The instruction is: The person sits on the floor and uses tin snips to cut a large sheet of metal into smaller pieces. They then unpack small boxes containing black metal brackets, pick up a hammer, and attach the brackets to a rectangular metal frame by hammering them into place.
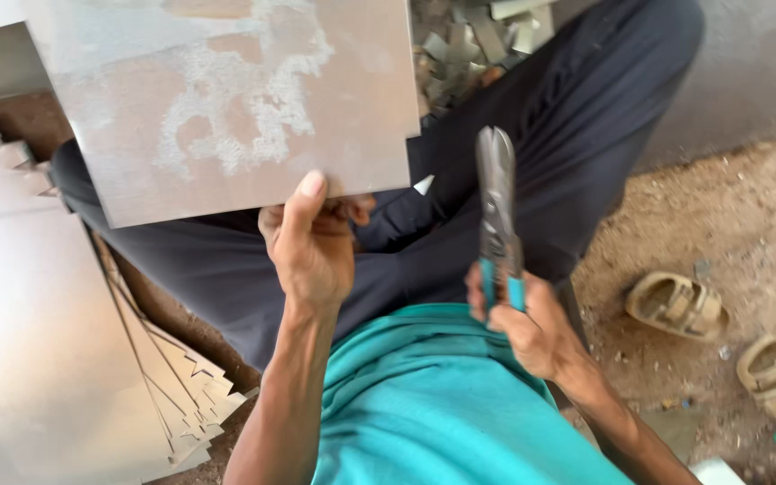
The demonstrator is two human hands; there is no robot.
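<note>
The left hand (312, 241) pinches the near edge of a metal sheet (226, 99), thumb on top and fingers curled under, holding it up over the lap at the far left. The sheet is dull grey-brown with a rough whitish patch across its face. The right hand (523, 319) is closed round the teal handles of the snips (498, 216), whose blades point away and look shut, though the tips are hard to read. The person sits in dark trousers and a teal shirt. A stack of cut sheets (65, 359) lies at left on the dirt floor (729, 207). Metal scraps (469, 40) are heaped at the far side. Two tan sandals (720, 341) lie right, below a grey wall (756, 63).
</note>
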